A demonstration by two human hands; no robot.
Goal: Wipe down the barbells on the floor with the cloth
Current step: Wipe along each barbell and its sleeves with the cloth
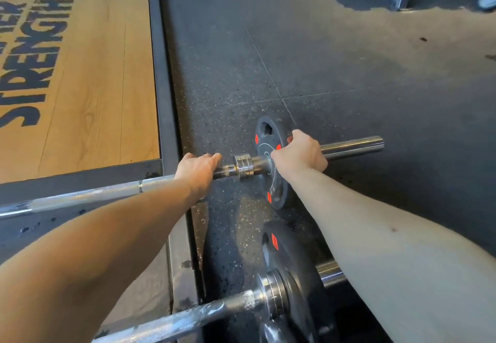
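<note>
Gripping the far barbell (88,195) by its shaft with the left hand (198,172), just beside the collar (243,165); holding its plate (276,189) with the right hand (300,154). Lying across the platform (94,74) edge onto the rubber floor (349,74). No cloth to see. Probably positioning, not yet wiping. Next: to fetch the cloth, then to rub along the shaft.

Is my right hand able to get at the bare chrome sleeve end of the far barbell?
Probably yes. The right hand grips the small black weight plate on that far barbell, right beside the bare chrome sleeve end, and nothing covers or blocks that stretch.
</note>
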